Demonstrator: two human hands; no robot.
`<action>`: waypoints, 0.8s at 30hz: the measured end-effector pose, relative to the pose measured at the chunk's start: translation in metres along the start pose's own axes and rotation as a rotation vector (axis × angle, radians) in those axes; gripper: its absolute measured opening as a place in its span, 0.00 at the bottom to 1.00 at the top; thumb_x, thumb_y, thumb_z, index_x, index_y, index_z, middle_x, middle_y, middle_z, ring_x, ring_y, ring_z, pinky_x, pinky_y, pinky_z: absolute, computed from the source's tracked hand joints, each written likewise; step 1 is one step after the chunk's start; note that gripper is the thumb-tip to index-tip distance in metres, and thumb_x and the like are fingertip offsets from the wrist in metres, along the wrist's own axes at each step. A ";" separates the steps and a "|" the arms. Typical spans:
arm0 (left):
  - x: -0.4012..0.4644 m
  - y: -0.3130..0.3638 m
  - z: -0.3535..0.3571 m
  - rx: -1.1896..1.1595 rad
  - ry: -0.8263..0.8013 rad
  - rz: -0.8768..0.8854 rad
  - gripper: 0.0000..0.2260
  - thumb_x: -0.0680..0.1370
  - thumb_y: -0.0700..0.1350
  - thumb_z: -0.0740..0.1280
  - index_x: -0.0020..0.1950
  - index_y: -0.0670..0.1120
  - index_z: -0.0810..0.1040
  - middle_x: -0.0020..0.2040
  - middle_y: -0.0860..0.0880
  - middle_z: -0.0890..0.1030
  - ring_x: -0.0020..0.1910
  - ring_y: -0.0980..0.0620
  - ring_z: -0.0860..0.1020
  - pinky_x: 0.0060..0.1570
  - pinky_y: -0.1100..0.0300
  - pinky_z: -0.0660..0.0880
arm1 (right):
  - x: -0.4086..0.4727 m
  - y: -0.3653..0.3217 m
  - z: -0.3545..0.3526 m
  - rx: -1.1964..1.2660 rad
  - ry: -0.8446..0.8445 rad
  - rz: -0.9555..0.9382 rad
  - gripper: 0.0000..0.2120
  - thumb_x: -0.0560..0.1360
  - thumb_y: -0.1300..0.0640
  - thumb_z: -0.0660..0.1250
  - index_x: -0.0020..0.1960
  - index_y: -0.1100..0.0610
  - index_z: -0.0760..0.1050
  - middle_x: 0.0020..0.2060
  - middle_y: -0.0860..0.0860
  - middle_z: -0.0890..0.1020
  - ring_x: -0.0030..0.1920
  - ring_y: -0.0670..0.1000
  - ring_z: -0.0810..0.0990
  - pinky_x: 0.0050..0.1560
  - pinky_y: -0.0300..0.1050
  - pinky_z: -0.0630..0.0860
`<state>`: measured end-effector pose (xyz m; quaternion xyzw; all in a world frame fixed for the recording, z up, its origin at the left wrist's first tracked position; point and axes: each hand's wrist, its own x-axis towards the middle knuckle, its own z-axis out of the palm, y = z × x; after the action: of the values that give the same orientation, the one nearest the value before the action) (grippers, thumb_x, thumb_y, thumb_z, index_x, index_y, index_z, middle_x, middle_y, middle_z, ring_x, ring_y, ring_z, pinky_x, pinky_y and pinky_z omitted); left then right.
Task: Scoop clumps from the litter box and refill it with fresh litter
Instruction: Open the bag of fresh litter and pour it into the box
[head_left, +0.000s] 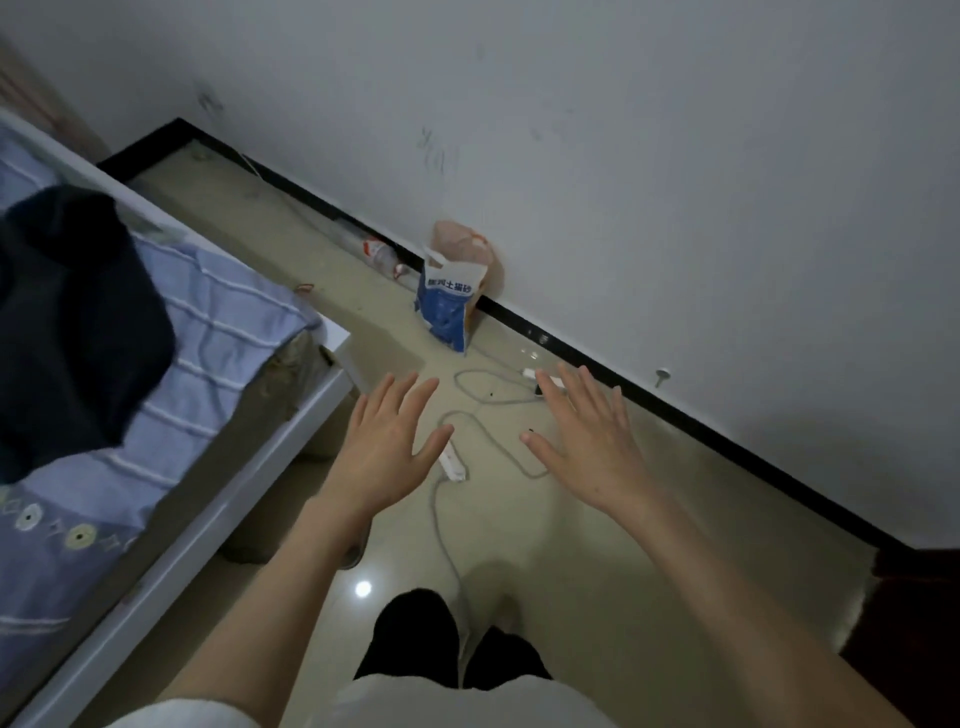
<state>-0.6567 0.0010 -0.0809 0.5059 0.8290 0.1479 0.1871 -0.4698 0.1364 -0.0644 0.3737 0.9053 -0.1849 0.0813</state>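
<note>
Now 2 hands, left hand (387, 447) & right hand (584, 441), fingers spread, empty; 1 litter bag (447, 306).

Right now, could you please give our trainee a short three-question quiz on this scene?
1. True or false: the left hand holds a scoop.
2. The blue litter bag stands: A) on the bed, B) on the floor against the wall, C) between the feet.
3. What white item lies on the floor between the hands?

Key: 1. False; both it and the right hand are empty, fingers spread. 2. B. 3. The power strip with its cable.
</note>
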 end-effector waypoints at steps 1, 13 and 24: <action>0.013 -0.004 -0.002 -0.005 0.010 -0.026 0.38 0.70 0.68 0.42 0.75 0.50 0.59 0.75 0.46 0.60 0.75 0.45 0.53 0.73 0.46 0.53 | 0.017 0.001 -0.004 -0.003 -0.019 -0.018 0.32 0.79 0.39 0.50 0.77 0.47 0.42 0.77 0.50 0.44 0.77 0.51 0.39 0.74 0.55 0.37; 0.218 -0.099 -0.014 -0.001 -0.069 -0.111 0.40 0.68 0.67 0.40 0.75 0.48 0.59 0.75 0.45 0.60 0.75 0.44 0.54 0.73 0.47 0.52 | 0.246 -0.001 -0.006 -0.094 -0.116 -0.042 0.32 0.78 0.38 0.50 0.77 0.47 0.42 0.77 0.50 0.45 0.77 0.52 0.41 0.74 0.56 0.41; 0.443 -0.222 0.012 -0.091 -0.257 -0.186 0.27 0.80 0.58 0.55 0.76 0.49 0.54 0.76 0.46 0.56 0.75 0.47 0.53 0.73 0.52 0.52 | 0.507 0.000 0.046 -0.146 -0.143 0.048 0.31 0.79 0.41 0.54 0.77 0.51 0.48 0.77 0.52 0.52 0.76 0.53 0.50 0.73 0.56 0.48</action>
<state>-1.0105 0.2994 -0.2592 0.4326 0.8340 0.1016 0.3270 -0.8284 0.4461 -0.2510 0.3743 0.8990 -0.1426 0.1774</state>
